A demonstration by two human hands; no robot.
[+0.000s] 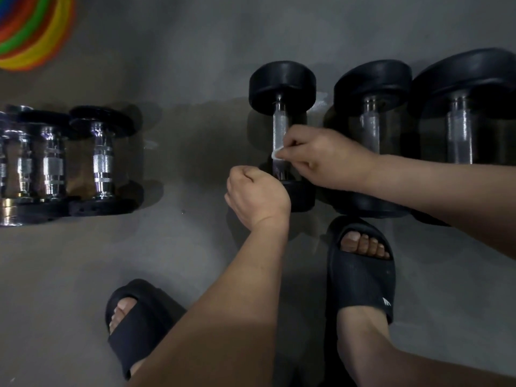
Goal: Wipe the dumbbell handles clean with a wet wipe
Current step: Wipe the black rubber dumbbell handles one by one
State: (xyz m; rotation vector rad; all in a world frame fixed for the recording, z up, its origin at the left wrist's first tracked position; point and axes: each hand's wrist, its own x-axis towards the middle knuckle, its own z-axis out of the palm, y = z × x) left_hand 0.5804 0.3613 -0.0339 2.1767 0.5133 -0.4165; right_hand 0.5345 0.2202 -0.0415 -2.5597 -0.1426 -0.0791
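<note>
Though slipper logo (386, 302) blurs, right-hand fingers (293, 145) pinched on wipe (276, 155); left fingers (247, 174) curled.

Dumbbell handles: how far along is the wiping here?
Done: nothing visibly finished; cleanliness can't be judged. In hand: the right hand pinches the wipe against the smallest black dumbbell's handle, left hand curled beside its near end. Left: the two larger black dumbbells and the chrome dumbbells, no hand on them.

I see a gym corner: black dumbbells (282, 82) and chrome dumbbells (103, 160) lined up on a bare grey floor (181, 261).
</note>
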